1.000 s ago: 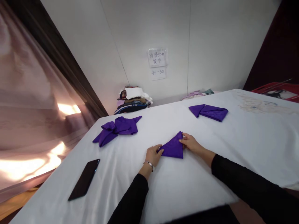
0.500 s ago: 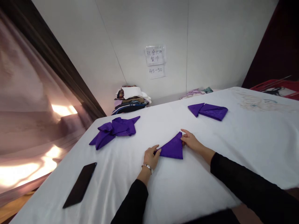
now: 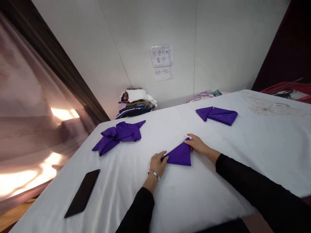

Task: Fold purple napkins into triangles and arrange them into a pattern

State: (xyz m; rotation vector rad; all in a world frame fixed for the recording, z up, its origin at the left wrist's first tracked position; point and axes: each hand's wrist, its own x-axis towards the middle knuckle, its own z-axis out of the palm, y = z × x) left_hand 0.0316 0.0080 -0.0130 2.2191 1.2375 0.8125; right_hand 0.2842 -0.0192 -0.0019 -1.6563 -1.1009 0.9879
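A purple napkin, folded into a triangle, lies on the white tablecloth between my hands. Its narrow left tip is pinched by my left hand, with thumb and fingers around it. At the upper right corner my right hand grips the cloth, its thumb on top and some fingers hidden beneath; the index finger is stretched out past the corner. Farther off to the left lie folded and knotted purple napkins. Another folded purple napkin piece rests at the far right.
A dark flat tablet or phone lies near the table's left edge. Behind the table are a stack of folded clothes and some lilac cloth. A handwritten sign hangs on the wall. A red basket stands at the far right.
My right thumb has moved left onto the top of the napkin's upper right corner. My left hand stays at the left tip.
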